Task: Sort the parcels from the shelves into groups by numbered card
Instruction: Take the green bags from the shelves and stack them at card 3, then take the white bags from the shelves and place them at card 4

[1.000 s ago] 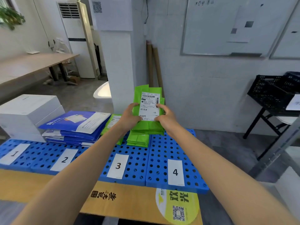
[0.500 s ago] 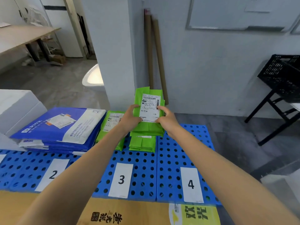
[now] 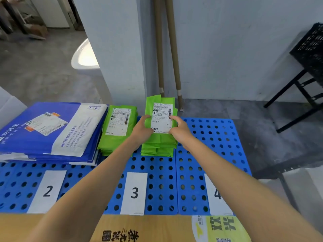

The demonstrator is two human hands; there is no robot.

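Two hands: we see both bare hands reaching forward over the blue perforated boards point(image 3: 201, 172), meeting on one green parcel point(image 3: 161, 116).
Left hand point(image 3: 141, 130): it grips the parcel's left edge, thumb on the front beside the white label, the other fingers wrapped out of sight behind.
Right hand point(image 3: 180, 129): it grips the right edge, thumb tip pressed on the label's right margin, the remaining fingers curled behind the parcel.
Held parcel: we find it tilted up toward us, label facing the camera, its lower part just above or touching the stack below; we cannot tell which.
Green stack under it point(image 3: 158, 148): several folded green parcels piled on the board behind card 3 point(image 3: 134, 193).
Second green stack point(image 3: 118, 130): just to the left, also labelled on top, touching the blue pile's right edge.
Blue mailers point(image 3: 52, 133): a thick pile of blue and white envelopes lying flat behind card 2 point(image 3: 47, 190).
Card 4 point(image 3: 215, 194): a white card on the rightmost board, partly hidden by the right forearm; no parcels lie on that board.
Bench point(image 3: 148, 229): a brown cardboard sheet with printed characters and a yellow-green sticker runs along the near edge, under the boards.
Background: we note two brown tubes point(image 3: 167, 49) leaning in the wall corner and a black crate on a folding stand point(image 3: 309, 55) at the right.
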